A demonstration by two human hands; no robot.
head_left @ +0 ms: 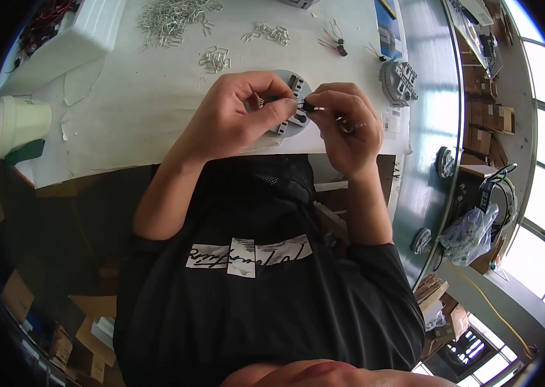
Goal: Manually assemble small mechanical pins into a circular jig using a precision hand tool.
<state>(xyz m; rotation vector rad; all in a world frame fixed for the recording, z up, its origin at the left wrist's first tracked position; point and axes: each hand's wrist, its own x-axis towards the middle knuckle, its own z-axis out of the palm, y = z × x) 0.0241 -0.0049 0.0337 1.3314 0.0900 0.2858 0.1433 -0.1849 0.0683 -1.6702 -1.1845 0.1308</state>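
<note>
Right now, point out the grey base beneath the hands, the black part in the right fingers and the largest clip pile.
Grey base (296,84): head view, upper face.
Black part (309,104): head view, its body.
Largest clip pile (170,23): head view, its middle.

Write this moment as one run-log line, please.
Right hand: pinching small black component | Left hand: close beside it, grip unclear | Below: round grey housing | Beyond: piles of bent metal clips

Black part (308,105) between right fingers (331,99)
</note>
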